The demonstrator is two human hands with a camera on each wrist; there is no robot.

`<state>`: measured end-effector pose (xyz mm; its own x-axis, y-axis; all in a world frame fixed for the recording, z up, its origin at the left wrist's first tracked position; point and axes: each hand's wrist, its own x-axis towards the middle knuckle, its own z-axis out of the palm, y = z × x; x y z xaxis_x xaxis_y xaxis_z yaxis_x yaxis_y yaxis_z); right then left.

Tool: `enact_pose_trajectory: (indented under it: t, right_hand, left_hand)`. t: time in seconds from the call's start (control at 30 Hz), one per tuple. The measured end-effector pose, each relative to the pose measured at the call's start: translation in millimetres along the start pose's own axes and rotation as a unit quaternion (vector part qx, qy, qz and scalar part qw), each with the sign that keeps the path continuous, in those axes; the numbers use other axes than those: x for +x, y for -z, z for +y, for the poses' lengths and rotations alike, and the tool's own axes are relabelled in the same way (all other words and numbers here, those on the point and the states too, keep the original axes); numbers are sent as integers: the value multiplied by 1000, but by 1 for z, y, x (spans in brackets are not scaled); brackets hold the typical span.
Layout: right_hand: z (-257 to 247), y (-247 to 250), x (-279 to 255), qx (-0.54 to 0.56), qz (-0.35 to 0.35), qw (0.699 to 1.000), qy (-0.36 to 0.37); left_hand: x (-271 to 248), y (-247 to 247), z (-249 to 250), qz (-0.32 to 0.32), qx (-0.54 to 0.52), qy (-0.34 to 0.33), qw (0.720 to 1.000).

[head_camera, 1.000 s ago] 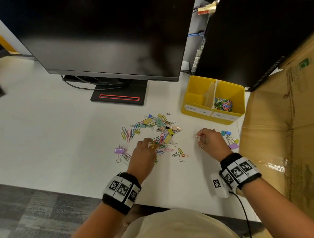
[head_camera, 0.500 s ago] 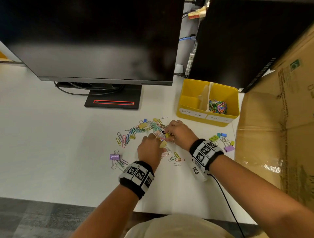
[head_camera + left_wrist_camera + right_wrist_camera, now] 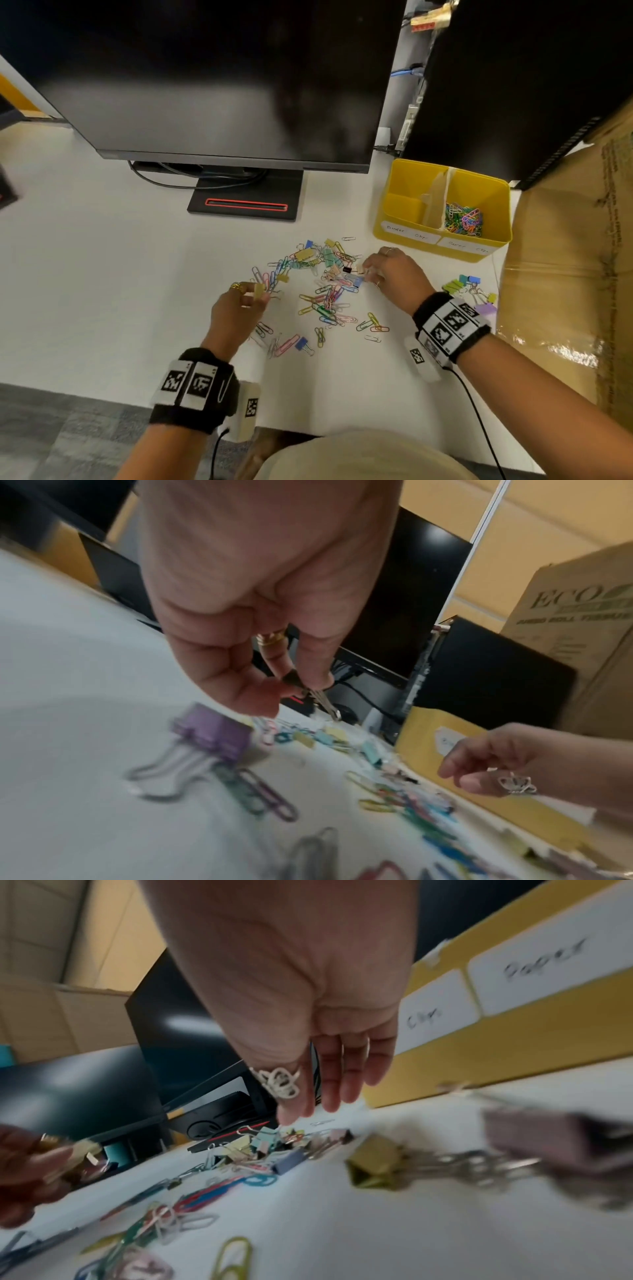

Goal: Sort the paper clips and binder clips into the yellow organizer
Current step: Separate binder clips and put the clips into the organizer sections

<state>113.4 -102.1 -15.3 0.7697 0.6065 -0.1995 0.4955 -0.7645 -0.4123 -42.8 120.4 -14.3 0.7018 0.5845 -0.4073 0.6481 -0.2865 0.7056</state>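
Observation:
A mixed pile of coloured paper clips and binder clips (image 3: 325,274) is spread on the white desk. My left hand (image 3: 258,296) is at the pile's left edge and pinches a yellow binder clip (image 3: 259,290). In the left wrist view the hand (image 3: 298,688) has the clip's wire handle (image 3: 325,703) sticking out below the fingers. My right hand (image 3: 368,274) reaches into the pile's right side, its fingers (image 3: 329,1093) straight and pointing down, holding nothing I can see. The yellow organizer (image 3: 442,240) stands behind it, with paper clips (image 3: 464,221) in its right compartment.
A small group of binder clips (image 3: 462,284) lies right of my right wrist. A black monitor (image 3: 219,85) on its base (image 3: 245,205) stands behind the pile, a black computer case (image 3: 513,85) behind the organizer, and a cardboard box (image 3: 565,274) at the right. A purple binder clip (image 3: 212,734) lies under my left hand.
My left hand has lifted a yellow binder clip and moved left out of the pile. My right hand came in from the right and now reaches into the pile's right side.

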Motion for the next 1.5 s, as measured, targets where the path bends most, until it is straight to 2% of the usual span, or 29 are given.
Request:
enact_pose_trajectory:
  t: [0.1, 0.2, 0.3, 0.37, 0.5, 0.57, 0.6, 0.67, 0.7, 0.73, 0.8, 0.93, 1.03, 1.13, 1.23, 1.37, 1.43, 1.5]
  right_hand:
    - [-17, -6, 9, 9, -11, 1000, 9]
    - [-36, -12, 14, 49, -15, 997, 58]
    - [-51, -22, 21, 0, -47, 996, 75]
    - [-56, -26, 24, 5, -43, 997, 71]
    - [-56, -22, 21, 124, -36, 990, 64]
    - [-48, -15, 16, 169, -1, 984, 48]
    - [-40, -12, 14, 175, 20, 984, 26]
    - [-18, -9, 7, 155, 62, 985, -38]
    - [-7, -9, 5, 128, 75, 987, -64]
    - [1, -9, 2, 95, 72, 989, -83]
    - [6, -12, -3, 39, 59, 993, -93]
    - [-33, -15, -1, 42, 102, 994, -4]
    - [-76, -29, 14, 85, -4, 993, 78]
    - [-106, -44, 39, 38, -82, 989, 118]
    - [-114, -46, 54, -19, -107, 987, 115]
    - [-109, -45, 50, -74, -128, 981, 127]
    - [-105, -46, 46, -85, -136, 978, 133]
    - [-98, -44, 46, -67, -131, 981, 127]
  left_hand:
    - [1, 10, -12, 5, 44, 11, 999]
    - [2, 17, -21, 37, 64, 24, 997]
    - [10, 24, -31, 69, 76, 28, 994]
    - [16, 29, -34, 89, 87, 12, 992]
    - [16, 31, -28, 147, 160, -71, 973]
    - [14, 26, -18, 120, 211, -154, 958]
    - [15, 21, -16, 79, 254, -198, 943]
    - [18, 10, -11, -22, 361, -265, 894]
    - [22, 7, -12, -66, 382, -267, 882]
    - [23, 5, -13, -102, 381, -250, 885]
    - [20, 5, -19, -144, 390, -235, 879]
    - [-16, 7, -31, -183, 372, -192, 890]
    - [-29, 8, -29, -172, 374, -192, 891]
    - [-9, 12, -12, -113, 379, -226, 890]
    - [22, 13, 6, -85, 371, -253, 890]
    - [53, 3, 21, -128, 379, -275, 874]
    - [56, -1, 22, -155, 392, -281, 862]
    - [52, -1, 14, -157, 412, -285, 851]
